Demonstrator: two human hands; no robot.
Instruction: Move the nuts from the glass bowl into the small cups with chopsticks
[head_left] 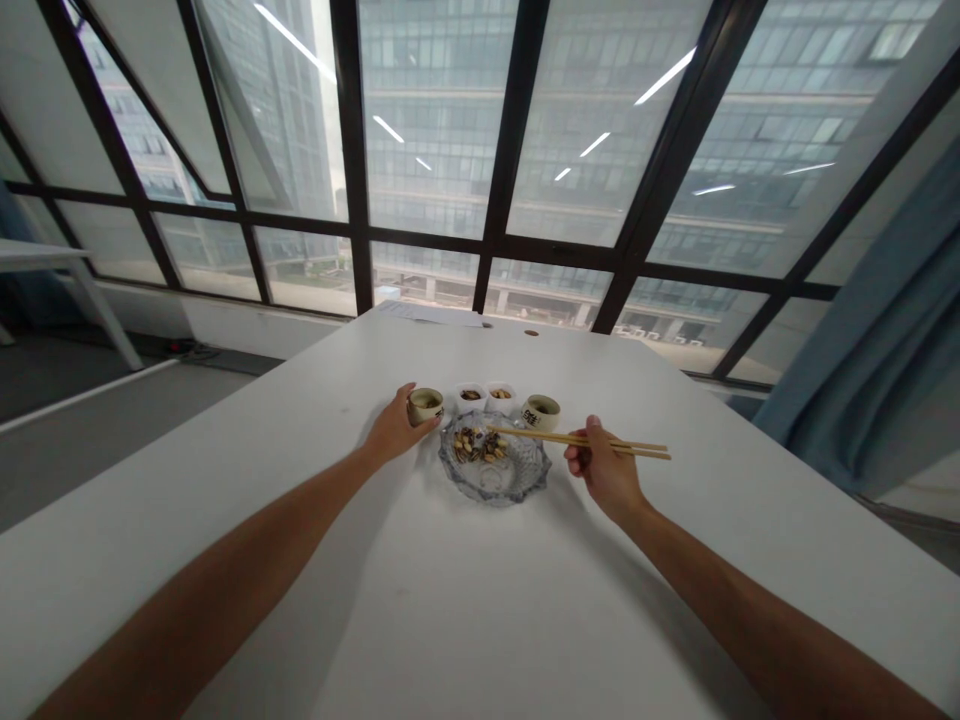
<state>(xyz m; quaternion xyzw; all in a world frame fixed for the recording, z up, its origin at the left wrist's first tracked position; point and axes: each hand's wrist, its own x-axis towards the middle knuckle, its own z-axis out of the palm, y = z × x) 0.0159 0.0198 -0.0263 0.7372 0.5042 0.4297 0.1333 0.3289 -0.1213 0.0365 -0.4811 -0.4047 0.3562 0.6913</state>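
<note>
1. L hand (pixel 394 422): fingers & thumb curled round L cup (pixel 427 415), gripping its side; cup upright on table, just L of glass bowl.
2. R hand (pixel 611 478): closed on pr. of chopsticks (pixel 649 451), held approx. level; tips over bowl, at the nuts/seeds – can't tell if touching.
3. Glass bowl (pixel 491 493): clear, patterned, wavy rim; on table betw. hands. Nuts/seeds (pixel 480 446) (dark + tan, mixed) heaped twd. far L side; near R part bare.
4. Behind bowl: 2 sm. white dishes side by side – L dish (pixel 471 406) w/ dark bits, R dish (pixel 501 406) w/ paler bits.
5. R cup (pixel 541 414): cream, dark lettering, upright beside R dish.
6. White table (pixel 465 610); paper (pixel 435 315) at far edge; windows (pixel 431 120) beyond, blue curtain (pixel 862 340) at R.
</note>
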